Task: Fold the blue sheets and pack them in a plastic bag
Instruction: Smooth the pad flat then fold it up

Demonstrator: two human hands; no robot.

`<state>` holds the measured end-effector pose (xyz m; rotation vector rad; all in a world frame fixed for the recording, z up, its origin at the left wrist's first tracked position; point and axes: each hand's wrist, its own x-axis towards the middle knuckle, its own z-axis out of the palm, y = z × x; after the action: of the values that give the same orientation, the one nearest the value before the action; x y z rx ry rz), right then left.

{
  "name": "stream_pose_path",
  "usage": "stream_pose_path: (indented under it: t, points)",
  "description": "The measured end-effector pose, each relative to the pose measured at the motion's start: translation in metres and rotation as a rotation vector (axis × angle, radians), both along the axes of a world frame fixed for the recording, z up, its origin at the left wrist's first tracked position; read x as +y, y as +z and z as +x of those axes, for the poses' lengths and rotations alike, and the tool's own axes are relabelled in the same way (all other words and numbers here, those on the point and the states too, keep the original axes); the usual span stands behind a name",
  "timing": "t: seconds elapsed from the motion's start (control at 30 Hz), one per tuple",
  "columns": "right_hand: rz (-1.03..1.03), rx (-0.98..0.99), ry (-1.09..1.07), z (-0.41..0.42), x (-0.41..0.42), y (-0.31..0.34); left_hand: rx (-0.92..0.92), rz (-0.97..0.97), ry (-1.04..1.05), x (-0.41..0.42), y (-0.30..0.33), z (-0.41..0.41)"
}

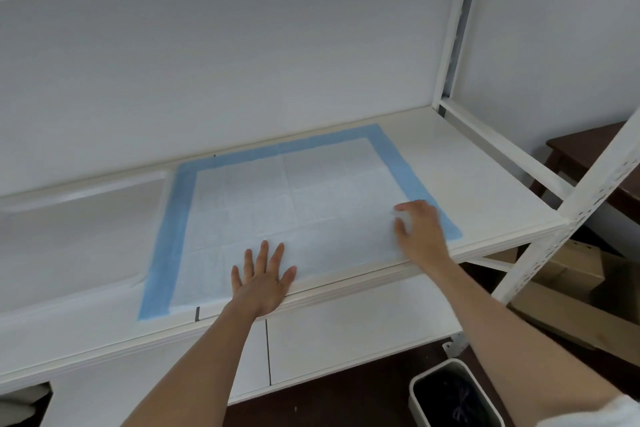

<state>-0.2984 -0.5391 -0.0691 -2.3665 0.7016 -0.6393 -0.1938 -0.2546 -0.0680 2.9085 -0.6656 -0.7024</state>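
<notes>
Left hand flat on blue sheet, right hand pinching it

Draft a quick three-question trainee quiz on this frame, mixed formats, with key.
1. True or false: the blue-bordered sheet lies spread flat on the white shelf.
2. Which hand lies flat with fingers spread on the sheet's near edge? A) left hand B) right hand
3. Fill in: on the floor at lower right stands a white ____ with a dark liner.

Key: 1 true; 2 A; 3 bin. The right hand's fingers are curled at the sheet's right side; whether they pinch it cannot be told.
</notes>
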Motion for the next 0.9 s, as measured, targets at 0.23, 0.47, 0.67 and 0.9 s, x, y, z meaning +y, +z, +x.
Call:
stream_pose_path:
  t: [0.23,0.47,0.67,0.9]
  points:
    - [0.056,0.218,0.297,0.021,0.058,-0.018,-0.042,-0.093,-0.022,0.024,-0.003,0.000]
    - [0.018,0.245,0.292,0.022,0.056,-0.018,-0.053,-0.076,0.136,0.080,-0.007,0.002]
    - [0.042,0.305,0.295,0.016,0.057,-0.012,-0.053,-0.040,0.266,0.129,-0.001,0.010]
    - [0.254,0.266,0.080,0.039,0.084,0.008,-0.250,-0.185,0.368,0.163,0.025,0.049]
